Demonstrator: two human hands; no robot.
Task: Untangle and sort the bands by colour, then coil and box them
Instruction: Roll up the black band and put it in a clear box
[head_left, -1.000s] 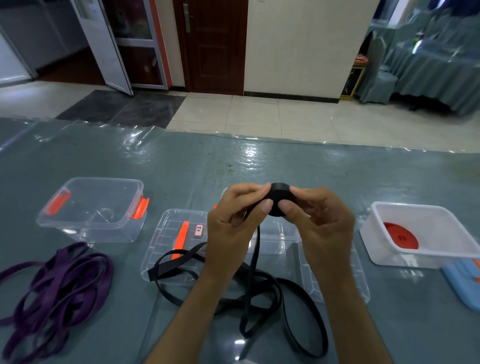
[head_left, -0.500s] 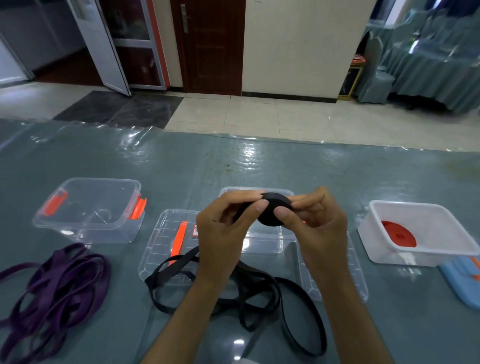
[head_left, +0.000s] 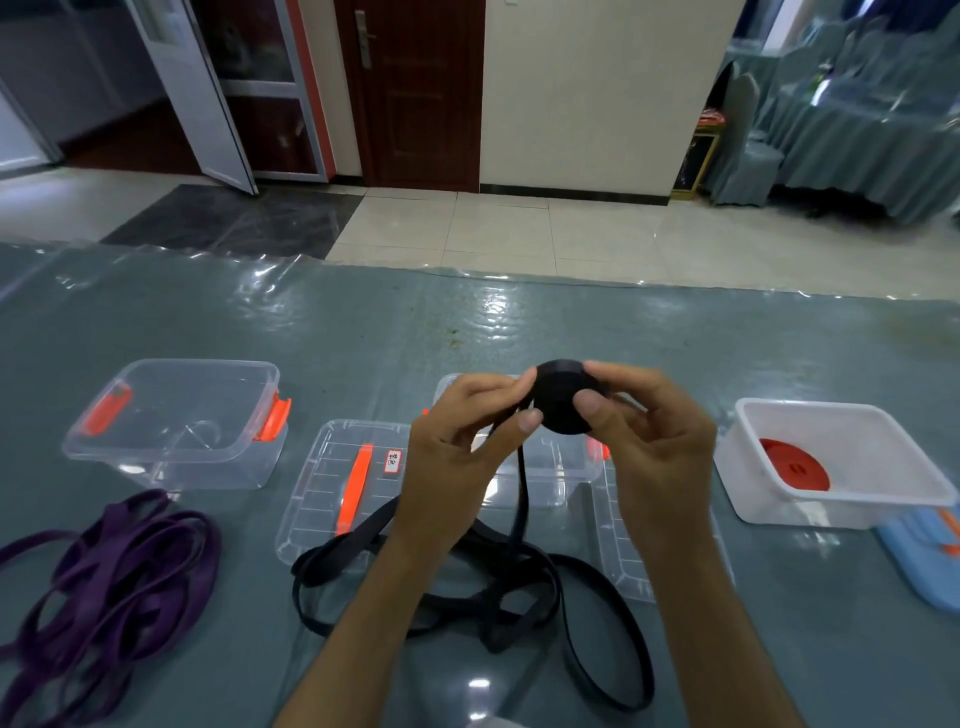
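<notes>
- Since 1 s ago: black coil (head_left: 563, 397) sits a touch higher in view and looks slightly fatter, tail feeding in from the left. Small change, I read it as winding in progress.
- Right hand (head_left: 657, 436) pinches the coil, thumb on its face; left hand (head_left: 457, 441) pinches the black band (head_left: 522, 483) just beside the coil, guiding it in.
- Plenty of black band loose on the worktop (head_left: 519, 332) below the wrists, looped and crossing itself, so coiling is well short of done.
- Risk: a loop near the clear lid (head_left: 332, 488) may snag as it draws up.
- Purple band (head_left: 109, 577) heaped at left, uncoiled.
- Red coil (head_left: 792, 465) already in the white box (head_left: 852, 499); clear box (head_left: 176, 421) at left holds nothing.
- Second clear box (head_left: 550, 478) behind my hands, likely the black coil's target.
</notes>
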